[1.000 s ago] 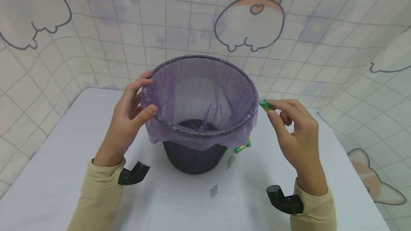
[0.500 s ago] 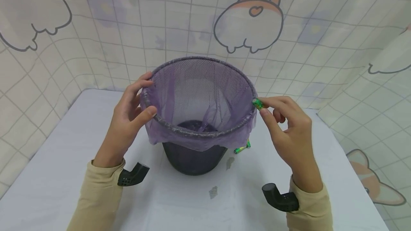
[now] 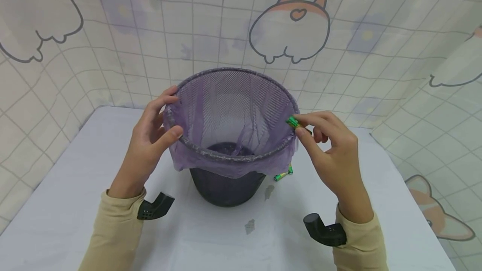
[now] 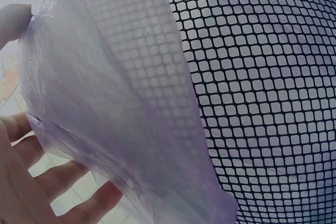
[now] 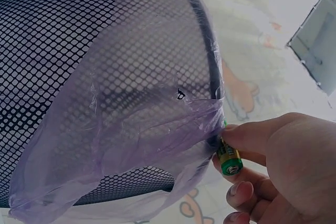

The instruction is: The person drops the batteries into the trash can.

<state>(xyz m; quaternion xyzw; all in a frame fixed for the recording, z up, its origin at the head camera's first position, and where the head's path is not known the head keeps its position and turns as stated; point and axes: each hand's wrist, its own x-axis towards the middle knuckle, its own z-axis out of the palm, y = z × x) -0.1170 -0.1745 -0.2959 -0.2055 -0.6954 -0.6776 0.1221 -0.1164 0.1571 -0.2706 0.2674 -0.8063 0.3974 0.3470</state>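
Note:
A black mesh wastebasket (image 3: 226, 191) stands upright on the table, lined with a thin purple bin bag (image 3: 233, 170) folded over its rim. My left hand (image 3: 150, 131) grips the left side of the rim, thumb toward the front and fingers farther back. At the right side of the rim, my right hand (image 3: 333, 152) pinches a small green battery (image 3: 293, 123) between thumb and forefinger. The right wrist view shows that battery (image 5: 230, 161) end-on beside the bagged rim. Through the bag, the basket's dark bottom can be seen.
Small green-and-yellow batteries (image 3: 280, 177) lie on the white tabletop (image 3: 211, 241) right of the basket, partly hidden by the bag. Two grey patches (image 3: 250, 226) mark the table in front. A tile-patterned curtain (image 3: 211, 24) stands close behind and at both sides.
My right hand has moved left with the battery, from just outside the wastebasket's rim to over its right edge. The left hand keeps its hold on the rim.

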